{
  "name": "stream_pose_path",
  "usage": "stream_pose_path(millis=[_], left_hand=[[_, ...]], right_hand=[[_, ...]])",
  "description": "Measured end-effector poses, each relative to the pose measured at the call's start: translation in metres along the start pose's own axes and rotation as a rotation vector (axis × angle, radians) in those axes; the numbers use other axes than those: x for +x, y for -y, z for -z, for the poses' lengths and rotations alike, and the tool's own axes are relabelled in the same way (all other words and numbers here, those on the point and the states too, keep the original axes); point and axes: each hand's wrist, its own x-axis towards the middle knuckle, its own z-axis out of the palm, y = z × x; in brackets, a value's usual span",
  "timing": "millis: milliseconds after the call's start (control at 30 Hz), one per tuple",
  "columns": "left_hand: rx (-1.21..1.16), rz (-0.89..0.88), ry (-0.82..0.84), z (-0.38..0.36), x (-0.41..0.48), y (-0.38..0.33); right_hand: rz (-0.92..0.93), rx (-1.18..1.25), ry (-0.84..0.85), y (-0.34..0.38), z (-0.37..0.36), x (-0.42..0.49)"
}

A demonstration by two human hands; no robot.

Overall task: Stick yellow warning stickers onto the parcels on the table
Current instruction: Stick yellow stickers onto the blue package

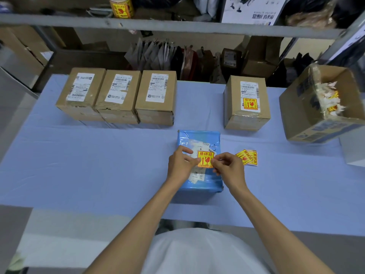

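Observation:
A blue plastic-wrapped parcel [199, 139] lies in the middle of the table. Over its white label, a yellow warning sticker [205, 158] is pinched at its left edge by my left hand [180, 165] and at its right edge by my right hand [229, 168]. Whether the sticker touches the parcel I cannot tell. Spare yellow stickers [247, 156] lie on the cloth just right of my right hand. Three brown cardboard parcels [118, 95] stand in a row at the back left. Another brown parcel [246, 101] at the back right carries a yellow sticker.
The table has a light blue cloth [79, 165]. An open cardboard box [320, 107] with torn sticker backings sits tilted at the right edge. A roll of yellow stickers [120, 6] stands on the metal shelf above. Bags and boxes fill the space behind the table.

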Motion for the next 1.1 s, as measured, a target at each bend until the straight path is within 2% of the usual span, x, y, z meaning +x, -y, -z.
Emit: stream_pose_path(millis=[267, 633, 1000, 1100], left_hand=[[0.094, -0.022, -0.008, -0.01, -0.006, 0.001], [0.232, -0.013, 0.028, -0.017, -0.009, 0.007], [0.472, -0.031, 0.073, -0.016, -0.005, 0.004], [0.485, -0.065, 0.073, -0.016, -0.005, 0.005]], right_hand=[[0.022, -0.045, -0.024, -0.006, 0.006, -0.001], [-0.042, -0.192, 0.011, -0.021, 0.005, 0.002], [-0.029, -0.303, 0.0, -0.03, -0.003, 0.007], [-0.022, -0.431, -0.029, -0.027, -0.001, 0.005]])
